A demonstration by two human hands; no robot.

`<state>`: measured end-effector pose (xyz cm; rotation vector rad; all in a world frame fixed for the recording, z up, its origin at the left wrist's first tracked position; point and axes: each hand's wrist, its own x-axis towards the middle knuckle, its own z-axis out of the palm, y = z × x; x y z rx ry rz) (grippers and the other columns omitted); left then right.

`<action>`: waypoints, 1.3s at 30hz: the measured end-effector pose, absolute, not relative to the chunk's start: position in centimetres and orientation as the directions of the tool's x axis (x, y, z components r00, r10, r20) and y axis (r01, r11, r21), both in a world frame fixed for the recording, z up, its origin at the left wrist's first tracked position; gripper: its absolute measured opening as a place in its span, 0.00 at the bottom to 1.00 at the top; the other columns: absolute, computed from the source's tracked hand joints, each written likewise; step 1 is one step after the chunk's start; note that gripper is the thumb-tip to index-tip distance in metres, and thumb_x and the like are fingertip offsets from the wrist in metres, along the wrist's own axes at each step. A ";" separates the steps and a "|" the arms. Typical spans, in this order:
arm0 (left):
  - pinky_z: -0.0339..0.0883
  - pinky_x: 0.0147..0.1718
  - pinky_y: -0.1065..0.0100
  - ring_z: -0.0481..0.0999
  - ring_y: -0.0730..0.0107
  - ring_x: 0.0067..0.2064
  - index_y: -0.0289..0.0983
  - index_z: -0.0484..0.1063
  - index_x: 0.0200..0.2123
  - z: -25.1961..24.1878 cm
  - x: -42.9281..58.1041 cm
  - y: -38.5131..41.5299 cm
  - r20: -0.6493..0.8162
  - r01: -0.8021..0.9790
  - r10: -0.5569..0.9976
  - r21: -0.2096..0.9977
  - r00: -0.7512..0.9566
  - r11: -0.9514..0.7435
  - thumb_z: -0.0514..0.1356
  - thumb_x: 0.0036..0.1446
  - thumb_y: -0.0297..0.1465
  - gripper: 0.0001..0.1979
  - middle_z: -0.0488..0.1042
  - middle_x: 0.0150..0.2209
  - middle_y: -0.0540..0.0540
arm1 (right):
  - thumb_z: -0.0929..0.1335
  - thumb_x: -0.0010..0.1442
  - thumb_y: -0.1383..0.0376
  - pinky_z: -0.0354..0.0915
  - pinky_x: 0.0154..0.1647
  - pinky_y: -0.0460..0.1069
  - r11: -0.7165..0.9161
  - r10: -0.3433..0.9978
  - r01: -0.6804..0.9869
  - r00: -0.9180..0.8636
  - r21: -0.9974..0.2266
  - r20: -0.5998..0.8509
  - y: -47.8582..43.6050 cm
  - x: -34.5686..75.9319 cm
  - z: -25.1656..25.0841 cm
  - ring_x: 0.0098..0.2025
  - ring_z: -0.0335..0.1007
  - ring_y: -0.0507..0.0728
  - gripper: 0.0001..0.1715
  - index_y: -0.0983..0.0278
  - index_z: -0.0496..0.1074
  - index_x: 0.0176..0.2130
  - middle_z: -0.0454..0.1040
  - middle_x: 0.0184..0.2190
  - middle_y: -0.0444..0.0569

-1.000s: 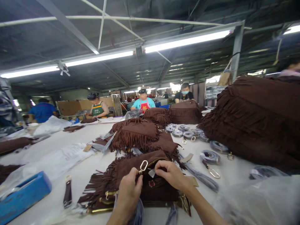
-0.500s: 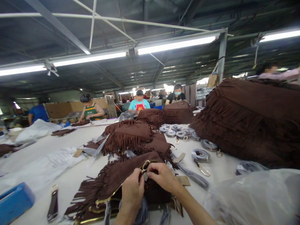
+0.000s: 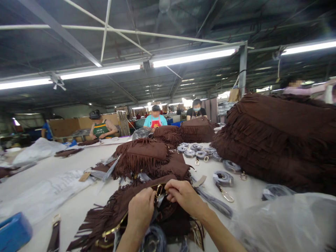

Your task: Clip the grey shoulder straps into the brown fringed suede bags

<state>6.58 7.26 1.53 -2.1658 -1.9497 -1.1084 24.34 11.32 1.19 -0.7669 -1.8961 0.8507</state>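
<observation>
Here, the left hand (image 3: 141,209) pinches a gold clasp (image 3: 159,189) between thumb and fingers; the right hand (image 3: 183,196) curls just beside it, whether gripping anything I cannot tell. The brown fringed bag (image 3: 125,196) lies beneath both hands. Farther left, a white plastic bag (image 3: 54,196) bears unreadable lettering.

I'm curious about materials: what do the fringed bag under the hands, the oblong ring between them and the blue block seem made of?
Fringed bag: perhaps suede or suede-like fabric; matte brown with soft-looking cut strips.
Oblong ring: probably metal, with a shiny gold finish that glints.
Blue block: maybe plastic or painted metal; smooth, solid-looking faces.
</observation>
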 end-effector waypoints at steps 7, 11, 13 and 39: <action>0.47 0.17 0.74 0.55 0.78 0.16 0.37 0.66 0.21 0.9 7.7 7.6 0.265 0.134 0.947 0.961 -0.181 -0.244 0.56 0.53 0.44 0.17 0.62 0.14 0.55 | 0.74 0.54 0.59 0.70 0.41 0.47 0.263 0.756 -0.346 -0.506 -0.901 0.415 11.0 24.4 1.6 0.41 0.76 0.55 0.16 0.63 0.69 0.40 0.77 0.38 0.47; 0.55 0.16 0.76 0.63 0.78 0.16 0.36 0.69 0.20 0.6 8.2 7.7 0.212 -0.074 0.968 0.972 -0.134 -0.224 0.64 0.47 0.46 0.19 0.71 0.16 0.50 | 0.73 0.54 0.52 0.72 0.34 0.47 0.322 0.795 -0.243 -0.456 -0.915 0.401 11.6 24.2 0.9 0.31 0.76 0.54 0.19 0.66 0.74 0.32 0.76 0.28 0.46; 0.64 0.20 0.75 0.69 0.75 0.20 0.35 0.69 0.20 0.7 8.3 7.8 0.239 -0.101 0.966 0.963 -0.103 -0.249 0.68 0.43 0.44 0.19 0.72 0.17 0.49 | 0.74 0.52 0.49 0.72 0.30 0.47 0.321 0.817 -0.219 -0.429 -0.922 0.386 11.8 24.0 0.6 0.26 0.75 0.53 0.21 0.66 0.76 0.33 0.76 0.25 0.45; 0.49 0.20 0.74 0.55 0.77 0.21 0.37 0.66 0.21 0.7 9.2 6.9 0.341 0.160 0.938 0.931 -0.057 -0.329 0.58 0.51 0.40 0.13 0.58 0.18 0.56 | 0.66 0.62 0.52 0.62 0.17 0.41 0.470 0.806 0.059 -0.435 -0.881 0.401 10.8 24.1 1.1 0.17 0.68 0.49 0.18 0.64 0.72 0.31 0.71 0.19 0.40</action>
